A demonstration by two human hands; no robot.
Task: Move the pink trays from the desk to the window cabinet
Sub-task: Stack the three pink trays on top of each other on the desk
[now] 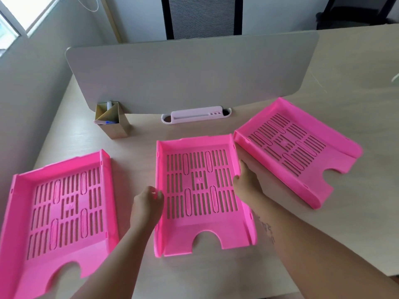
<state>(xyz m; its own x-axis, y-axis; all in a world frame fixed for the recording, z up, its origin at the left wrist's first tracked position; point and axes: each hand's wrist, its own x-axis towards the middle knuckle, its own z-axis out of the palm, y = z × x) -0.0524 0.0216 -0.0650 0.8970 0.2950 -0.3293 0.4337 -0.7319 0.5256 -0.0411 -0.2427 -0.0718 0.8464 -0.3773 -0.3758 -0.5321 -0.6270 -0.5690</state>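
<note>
Three pink slotted trays lie on the pale wooden desk [138,145]. The left tray [17,214] sits at the near left, the middle tray [200,229] in front of me, and the right tray [336,145] lies turned at an angle at the far right. My left hand [146,206] rests against the middle tray's left wall, fingers curled at the rim. My right hand [247,180] holds that tray's right wall, thumb over the rim. The tray still lies flat on the desk.
A grey divider panel [190,74] stands across the back of the desk. A tan pen holder [114,124] with markers stands at its left foot, a white cable slot [196,115] at its middle. A window [19,16] is at the upper left, a black chair [203,16] behind the divider.
</note>
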